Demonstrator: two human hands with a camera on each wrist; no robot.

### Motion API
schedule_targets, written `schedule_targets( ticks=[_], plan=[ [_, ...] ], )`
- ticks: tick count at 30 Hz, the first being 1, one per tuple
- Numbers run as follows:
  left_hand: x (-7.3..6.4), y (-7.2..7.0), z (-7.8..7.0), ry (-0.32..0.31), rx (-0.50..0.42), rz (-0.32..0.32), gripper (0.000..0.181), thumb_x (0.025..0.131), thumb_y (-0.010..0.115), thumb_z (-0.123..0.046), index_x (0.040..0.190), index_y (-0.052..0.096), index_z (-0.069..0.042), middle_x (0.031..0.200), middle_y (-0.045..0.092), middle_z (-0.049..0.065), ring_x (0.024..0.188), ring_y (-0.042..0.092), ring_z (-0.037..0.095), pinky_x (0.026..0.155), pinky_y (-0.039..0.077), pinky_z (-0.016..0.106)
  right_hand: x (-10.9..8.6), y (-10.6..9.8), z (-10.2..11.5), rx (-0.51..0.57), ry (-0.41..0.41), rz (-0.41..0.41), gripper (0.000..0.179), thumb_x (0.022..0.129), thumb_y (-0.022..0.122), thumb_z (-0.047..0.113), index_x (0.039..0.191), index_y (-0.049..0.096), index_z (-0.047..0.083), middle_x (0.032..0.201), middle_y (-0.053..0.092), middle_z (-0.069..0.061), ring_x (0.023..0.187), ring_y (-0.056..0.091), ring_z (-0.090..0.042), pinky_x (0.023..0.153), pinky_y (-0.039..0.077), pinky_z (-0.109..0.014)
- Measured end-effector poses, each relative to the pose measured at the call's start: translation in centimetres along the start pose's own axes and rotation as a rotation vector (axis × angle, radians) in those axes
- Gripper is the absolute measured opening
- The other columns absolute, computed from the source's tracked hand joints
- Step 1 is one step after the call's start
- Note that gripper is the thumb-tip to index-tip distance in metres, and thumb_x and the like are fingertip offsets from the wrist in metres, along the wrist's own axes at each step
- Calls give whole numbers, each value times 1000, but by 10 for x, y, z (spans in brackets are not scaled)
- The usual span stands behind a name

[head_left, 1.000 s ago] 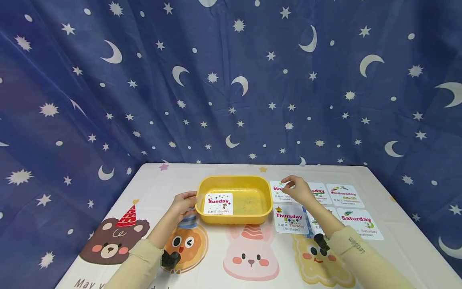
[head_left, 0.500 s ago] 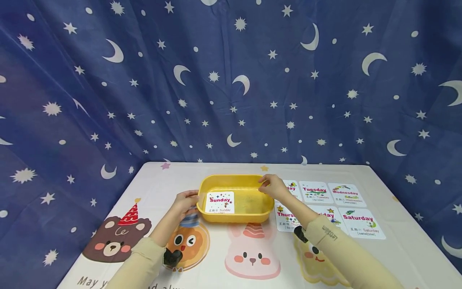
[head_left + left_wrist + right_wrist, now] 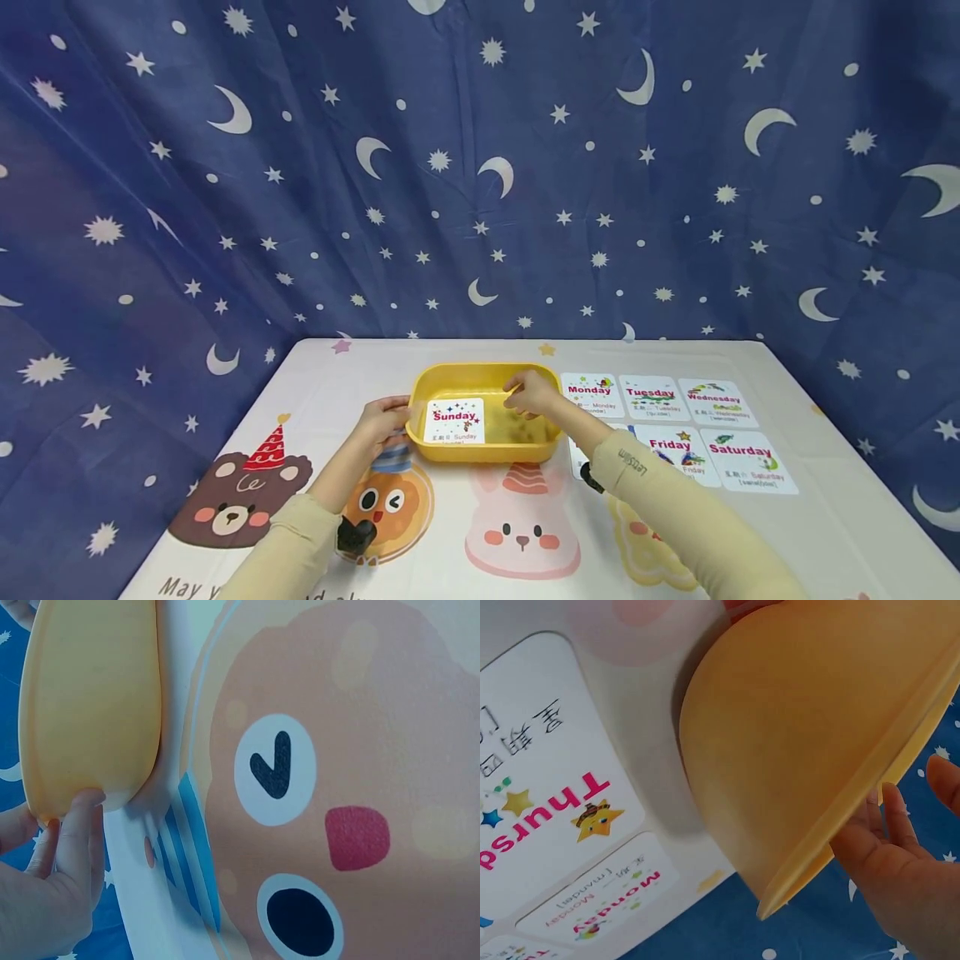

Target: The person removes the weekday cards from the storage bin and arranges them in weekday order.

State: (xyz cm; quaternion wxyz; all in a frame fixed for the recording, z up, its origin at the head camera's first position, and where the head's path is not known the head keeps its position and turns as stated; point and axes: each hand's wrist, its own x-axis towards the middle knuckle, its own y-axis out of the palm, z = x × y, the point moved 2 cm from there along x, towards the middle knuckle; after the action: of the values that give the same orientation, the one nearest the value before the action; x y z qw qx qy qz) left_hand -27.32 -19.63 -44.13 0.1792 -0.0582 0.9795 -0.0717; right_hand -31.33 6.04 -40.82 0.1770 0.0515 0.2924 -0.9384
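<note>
A yellow plastic basin [image 3: 487, 453] sits at the back middle of the table, with a white Sunday card [image 3: 454, 422] lying inside on its left. My left hand [image 3: 381, 425] grips the basin's left end at the rim; in the left wrist view its fingers [image 3: 84, 817] press against the outer wall. Over the right half of the basin is my right hand [image 3: 534, 395], reaching inside with loosely bent fingers and no card showing in it. The right wrist view has this hand [image 3: 889, 859] partly hidden behind the basin's wall [image 3: 810, 735].
Right of the basin lie two rows of weekday cards: Monday [image 3: 591, 393], Tuesday [image 3: 651, 398] and Wednesday [image 3: 716, 403] behind, Friday [image 3: 681, 454] and Saturday [image 3: 746, 462] in front. The right forearm covers most of the Thursday card [image 3: 579, 457]. A starry blue curtain [image 3: 480, 167] hangs behind.
My right hand has moved left from above the Monday card, across the basin's right rim and into the basin. My left hand stays at the left rim; the Sunday card has not moved.
</note>
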Motion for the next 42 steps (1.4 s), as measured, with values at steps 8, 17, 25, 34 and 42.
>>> schedule_targets(
  ticks=[8,17,25,34,42],
  plan=[
    [-2,-2,1,5,-11,0,40,95,50,-3,134,46,4,128,52,24,85,63,16,65,59,24,9,18,5,64,80,63,37,88,60,5,123,53,-6,100,61,-14,82,60,-26,76,58,-40],
    [2,-2,3,2,-13,6,39,94,51,-3,132,48,4,123,54,22,84,62,17,71,60,28,15,40,0,203,208,98,34,89,60,7,120,49,-3,89,52,-8,64,46,-17,66,55,-30],
    [0,-2,4,13,-24,15,40,94,49,-1,134,46,5,124,51,23,90,62,22,72,60,30,18,51,1,300,244,92,48,91,57,7,133,40,-6,121,49,-17,75,44,-17,73,55,-32],
    [1,-1,1,15,-29,16,41,95,49,-2,135,45,4,125,50,23,87,61,19,67,60,27,23,61,1,490,315,57,50,91,54,3,138,36,-5,143,35,-19,95,39,-27,67,45,-31],
    [0,-1,2,10,-28,19,41,94,49,-1,134,45,6,126,51,25,84,61,18,66,60,26,26,68,-4,540,351,19,45,91,54,2,134,41,-3,124,50,-17,87,49,-21,63,47,-24]
  ],
)
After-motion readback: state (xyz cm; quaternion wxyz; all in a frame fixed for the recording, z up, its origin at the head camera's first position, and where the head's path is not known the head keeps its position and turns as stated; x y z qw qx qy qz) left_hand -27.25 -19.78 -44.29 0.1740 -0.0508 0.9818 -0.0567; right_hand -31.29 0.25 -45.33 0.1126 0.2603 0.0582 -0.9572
